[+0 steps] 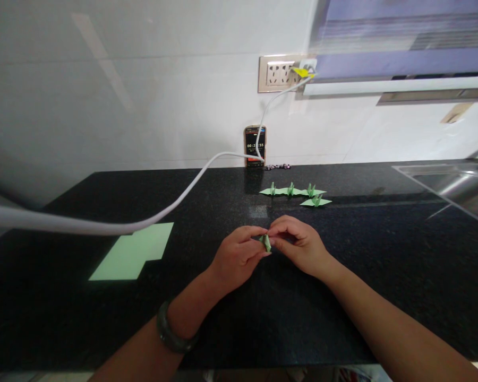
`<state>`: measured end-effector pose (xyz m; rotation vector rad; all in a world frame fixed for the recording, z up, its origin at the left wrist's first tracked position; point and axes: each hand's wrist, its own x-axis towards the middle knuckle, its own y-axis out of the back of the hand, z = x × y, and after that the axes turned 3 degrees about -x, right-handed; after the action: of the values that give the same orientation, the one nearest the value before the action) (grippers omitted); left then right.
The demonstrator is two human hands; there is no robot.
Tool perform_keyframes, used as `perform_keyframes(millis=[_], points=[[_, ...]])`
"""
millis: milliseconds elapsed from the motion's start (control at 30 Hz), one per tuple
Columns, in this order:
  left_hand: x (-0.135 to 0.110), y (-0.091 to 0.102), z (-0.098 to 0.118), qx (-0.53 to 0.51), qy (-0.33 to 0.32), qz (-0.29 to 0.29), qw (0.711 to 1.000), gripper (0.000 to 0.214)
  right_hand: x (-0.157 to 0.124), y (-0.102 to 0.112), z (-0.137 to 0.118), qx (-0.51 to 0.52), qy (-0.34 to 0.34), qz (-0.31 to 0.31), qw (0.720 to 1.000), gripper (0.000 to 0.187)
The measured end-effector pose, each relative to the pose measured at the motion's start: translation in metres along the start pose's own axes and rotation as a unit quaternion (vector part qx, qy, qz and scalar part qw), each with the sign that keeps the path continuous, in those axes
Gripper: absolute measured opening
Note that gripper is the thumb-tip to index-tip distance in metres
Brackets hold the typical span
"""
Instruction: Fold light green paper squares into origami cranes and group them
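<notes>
Both of my hands meet over the middle of the black counter [342, 297]. My left hand [239, 257] and my right hand [298, 244] pinch a small folded green paper piece [265, 242] between their fingertips; most of it is hidden by the fingers. Beyond my hands lie several finished green paper cranes [292, 191], three in a row and another [316, 201] just in front at the right. Flat green paper sheets [133, 252] lie to the left. A dark bracelet [169, 331] is on my left wrist.
A phone [255, 146] showing a timer leans against the white wall, with a white cable [151, 217] running from the wall socket [281, 73] across the counter to the left. A steel sink [454, 183] sits at the far right.
</notes>
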<state>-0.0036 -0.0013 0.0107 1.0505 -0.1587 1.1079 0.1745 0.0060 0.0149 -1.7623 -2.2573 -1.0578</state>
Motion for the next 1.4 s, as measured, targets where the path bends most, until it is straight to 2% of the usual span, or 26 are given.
perform_keyframes(millis=[400,733,1067,1400], points=[[0.004,0.003,0.001,-0.087,0.079,0.036,0.992,0.005,0.000,0.003,0.001,0.013,-0.007,-0.030,0.999,0.009],[0.003,-0.002,-0.006,-0.186,0.124,0.060,0.973,0.006,-0.005,-0.008,-0.003,-0.109,0.026,0.041,0.993,0.007],[0.003,-0.004,-0.009,-0.199,0.147,0.076,0.966,0.007,-0.007,-0.014,-0.003,-0.099,-0.009,0.073,0.992,0.006],[0.003,-0.002,-0.005,-0.190,0.154,0.051,0.968,0.010,-0.008,-0.018,0.000,-0.077,-0.048,0.105,0.990,0.005]])
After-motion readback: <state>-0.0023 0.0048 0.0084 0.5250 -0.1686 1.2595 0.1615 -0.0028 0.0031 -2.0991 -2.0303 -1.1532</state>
